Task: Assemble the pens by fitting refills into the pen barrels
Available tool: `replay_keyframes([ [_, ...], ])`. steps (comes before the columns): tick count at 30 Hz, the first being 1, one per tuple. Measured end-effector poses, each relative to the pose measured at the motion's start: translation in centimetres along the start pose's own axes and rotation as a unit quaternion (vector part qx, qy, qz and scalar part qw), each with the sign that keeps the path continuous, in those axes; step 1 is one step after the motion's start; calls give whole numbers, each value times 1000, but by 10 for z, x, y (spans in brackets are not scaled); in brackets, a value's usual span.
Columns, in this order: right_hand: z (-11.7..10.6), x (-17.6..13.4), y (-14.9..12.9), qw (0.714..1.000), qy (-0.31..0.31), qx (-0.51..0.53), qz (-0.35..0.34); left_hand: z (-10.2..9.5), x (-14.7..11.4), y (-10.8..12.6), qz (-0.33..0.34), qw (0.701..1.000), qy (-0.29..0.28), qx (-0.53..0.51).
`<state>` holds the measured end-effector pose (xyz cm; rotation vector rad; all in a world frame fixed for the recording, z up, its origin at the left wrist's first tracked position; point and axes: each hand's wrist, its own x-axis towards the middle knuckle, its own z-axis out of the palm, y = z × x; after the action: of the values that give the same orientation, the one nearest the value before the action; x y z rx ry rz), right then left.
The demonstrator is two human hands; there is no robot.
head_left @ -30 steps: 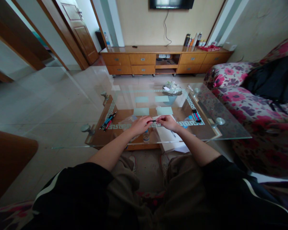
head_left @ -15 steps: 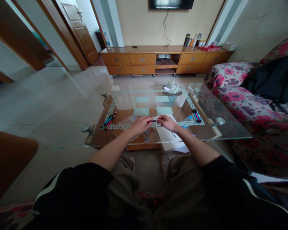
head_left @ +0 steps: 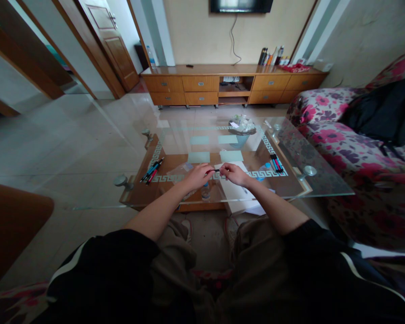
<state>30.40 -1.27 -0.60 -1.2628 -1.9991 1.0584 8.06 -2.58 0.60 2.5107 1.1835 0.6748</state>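
My left hand (head_left: 200,175) is closed around a red and black pen (head_left: 216,170) above the front half of the glass table. The pen lies roughly level, its dark end pointing right. At that end are the pinched fingers of my right hand (head_left: 232,173); whether they grip a small part of it is too small to make out. To the left, a bunch of blue, red and black pens (head_left: 152,171) lies slanted on the glass. Another group of blue, pink and black pens (head_left: 276,163) lies side by side at the right.
Under the glass table top (head_left: 175,135) is a wooden shelf with white papers (head_left: 234,189) and a plastic bottle (head_left: 205,192). A full waste basket (head_left: 240,138) stands beyond. A flowered sofa (head_left: 327,135) with a black bag (head_left: 384,112) is at right, a wooden cabinet (head_left: 202,84) at the back.
My right hand's fingers have curled in slightly at the pen's dark end. My left hand and the pen groups look unchanged.
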Motion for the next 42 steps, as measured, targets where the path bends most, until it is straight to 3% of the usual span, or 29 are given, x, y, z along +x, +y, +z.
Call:
replay_keyframes([
  [10, -1, 1, -1, 1000, -12, 20, -17, 2, 2, -6, 21, 1000, 10, -7],
  [30, 2, 1, -12, 999, -14, 46, -9, -1, 2, -2, -17, 999, 29, -30],
  [33, 1, 2, -10, 999, 20, 38, 10, -2, 1, 0, -22, 999, 10, -41],
  [39, -10, 4, -10, 980, 182, -22, 79, -1, -1, 6, 39, 996, -41, -71],
  [42, -14, 2, -13, 968, 234, -23, 86, 1, 1, 8, 57, 994, -80, -52],
])
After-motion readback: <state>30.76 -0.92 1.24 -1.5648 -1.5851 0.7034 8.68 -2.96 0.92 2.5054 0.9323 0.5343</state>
